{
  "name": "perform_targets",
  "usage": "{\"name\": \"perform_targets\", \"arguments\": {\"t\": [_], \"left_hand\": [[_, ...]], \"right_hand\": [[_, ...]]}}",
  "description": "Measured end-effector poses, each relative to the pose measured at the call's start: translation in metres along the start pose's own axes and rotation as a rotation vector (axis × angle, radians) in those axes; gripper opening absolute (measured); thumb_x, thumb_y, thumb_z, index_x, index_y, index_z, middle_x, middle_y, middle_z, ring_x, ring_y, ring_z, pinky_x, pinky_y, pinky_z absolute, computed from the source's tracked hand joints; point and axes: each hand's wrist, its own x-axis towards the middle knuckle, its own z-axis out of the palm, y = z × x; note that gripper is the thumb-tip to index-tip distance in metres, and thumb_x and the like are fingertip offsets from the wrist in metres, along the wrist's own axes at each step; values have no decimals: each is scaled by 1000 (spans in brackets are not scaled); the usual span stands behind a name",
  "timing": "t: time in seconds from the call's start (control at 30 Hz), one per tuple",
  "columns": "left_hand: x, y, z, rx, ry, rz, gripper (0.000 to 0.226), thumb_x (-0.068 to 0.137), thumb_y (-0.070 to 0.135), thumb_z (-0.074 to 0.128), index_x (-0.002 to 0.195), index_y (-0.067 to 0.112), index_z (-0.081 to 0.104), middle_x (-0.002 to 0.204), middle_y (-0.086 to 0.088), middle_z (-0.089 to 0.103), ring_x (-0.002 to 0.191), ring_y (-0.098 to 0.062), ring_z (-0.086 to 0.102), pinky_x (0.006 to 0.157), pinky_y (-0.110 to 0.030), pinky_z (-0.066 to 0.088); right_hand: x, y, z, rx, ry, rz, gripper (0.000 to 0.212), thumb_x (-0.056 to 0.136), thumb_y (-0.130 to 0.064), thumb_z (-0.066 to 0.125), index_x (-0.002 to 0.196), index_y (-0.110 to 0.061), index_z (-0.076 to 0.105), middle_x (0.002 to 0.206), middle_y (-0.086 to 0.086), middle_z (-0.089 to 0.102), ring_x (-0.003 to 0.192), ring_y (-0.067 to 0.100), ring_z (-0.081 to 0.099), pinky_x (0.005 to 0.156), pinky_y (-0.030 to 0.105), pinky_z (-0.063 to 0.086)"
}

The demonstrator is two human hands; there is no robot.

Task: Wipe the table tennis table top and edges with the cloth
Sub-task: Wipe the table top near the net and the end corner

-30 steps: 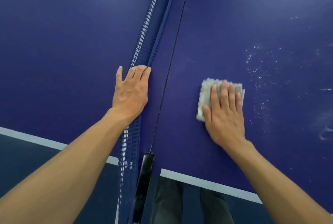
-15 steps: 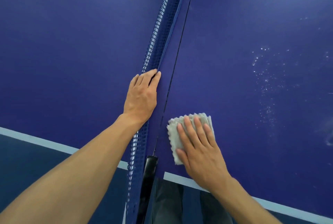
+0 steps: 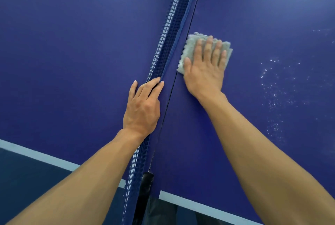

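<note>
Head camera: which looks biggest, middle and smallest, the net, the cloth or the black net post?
1. Net, stretching right across the picture.
2. Cloth, partly hidden under the right hand.
3. Black net post, smallest, though it runs off the bottom edge.

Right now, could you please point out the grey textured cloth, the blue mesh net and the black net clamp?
grey textured cloth (image 3: 191, 43): head view, its upper left corner.
blue mesh net (image 3: 176, 25): head view, middle of the mesh.
black net clamp (image 3: 147, 181): head view, its upper end.
</note>
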Motion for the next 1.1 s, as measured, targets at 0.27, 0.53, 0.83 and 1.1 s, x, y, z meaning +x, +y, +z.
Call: {"name": "perform_targets", "arguments": {"t": [0.27,0.53,0.83,1.1], "left_hand": [[16,18,-12,244,-70,-12,61,85,-1,65,145,11,57,137,-7,59,115,-26,61,101,-46,44],[102,19,7,430,-144,-42,74,92,4,53,161,17,26,158,-3,28,130,-24,41,125,-51,19],[110,7,22,92,25,-98,44,102,11,48,145,12,57,144,-6,55,115,-34,54,115,-54,33],[113,3,24,-62,53,-111,45,96,-3,58,140,6,63,134,-10,59,101,-31,56,122,-61,28]], "right_hand": [[-168,41,28,-50,-2,-338,63,111,-42,26,166,-11,23,174,12,11,162,34,5,129,54,10],[-113,67,10,-106,27,-213,65,108,-44,27,165,-12,25,173,15,16,160,38,11,130,54,9],[56,5,-13,-37,45,-168,66,110,-45,19,167,-13,7,175,15,-1,160,39,-6,129,54,-5],[57,61,-30,-140,22,-301,66,108,-48,22,167,-18,20,174,10,13,162,33,6,131,52,4]]}}
